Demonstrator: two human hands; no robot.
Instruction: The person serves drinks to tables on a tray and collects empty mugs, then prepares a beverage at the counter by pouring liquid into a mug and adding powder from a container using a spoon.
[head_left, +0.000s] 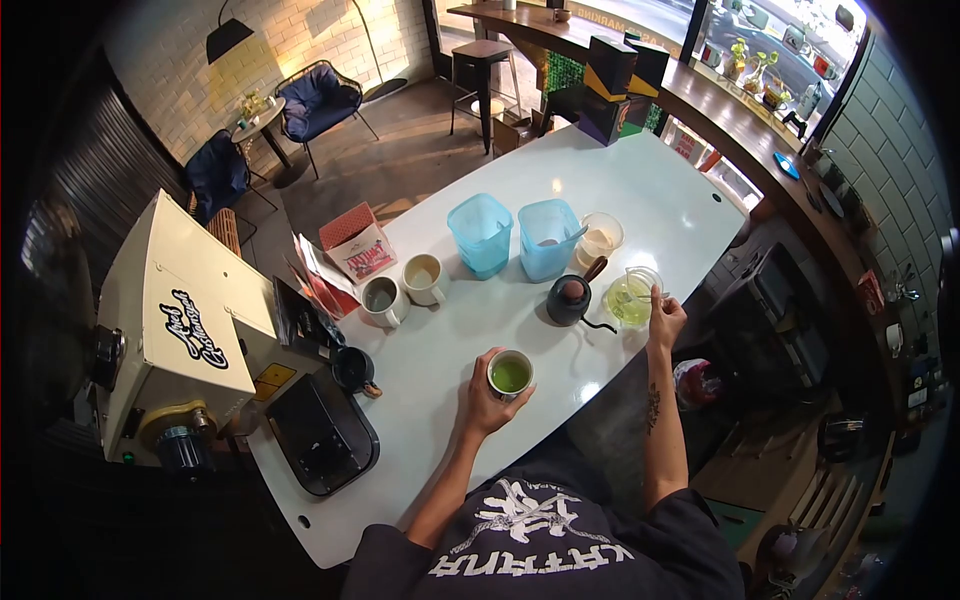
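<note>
My left hand (488, 398) is wrapped round a cup (510, 352) of green liquid (511, 375), which stands upright near the table's front edge. Over on the right, my right hand (668, 318) pinches the thin handle of what looks like a spoon (643, 296). The spoon's other end dips into a glass jug (634, 272) of pale yellow-green liquid. Just left of the jug sits a black gooseneck kettle (566, 306), its spout pointing toward my right forearm.
Two blue plastic containers (480, 235) and a glass of beige contents (600, 238) stand behind the kettle. Two mugs (425, 280) are further left. A cream-coloured machine (190, 310) and a black tray (322, 435) border the white table (420, 440). Dark boxes (615, 90) occupy its far end.
</note>
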